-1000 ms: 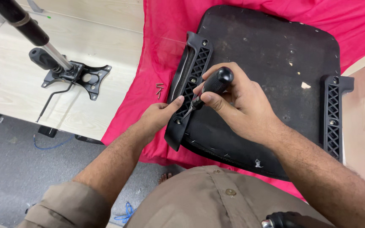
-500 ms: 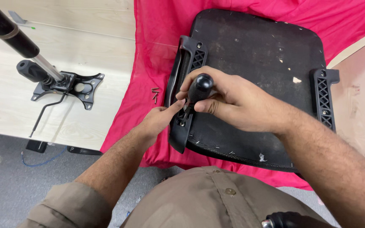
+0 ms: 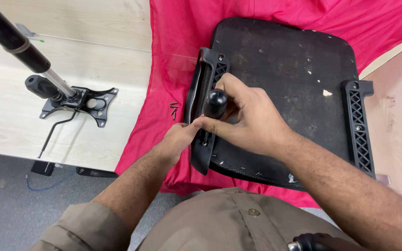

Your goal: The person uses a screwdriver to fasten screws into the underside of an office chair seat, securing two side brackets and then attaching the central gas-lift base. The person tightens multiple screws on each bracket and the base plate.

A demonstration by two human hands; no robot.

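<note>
Under my hands lies a red cloth [image 3: 173, 56] on a pale wooden table [image 3: 70, 28], with grey floor near my knees. My right hand [image 3: 252, 123] is closed around the round black handle of a screwdriver [image 3: 216, 103], its tip at the left bracket [image 3: 205, 97] of the upturned black seat base [image 3: 284, 69]. Since a second ago the handle has come more upright, so the screw seems seated. My left hand [image 3: 180, 138] pinches near the tip. Left of it lie loose screws [image 3: 173, 109]; further left, the metal chair mechanism [image 3: 82, 100].
</note>
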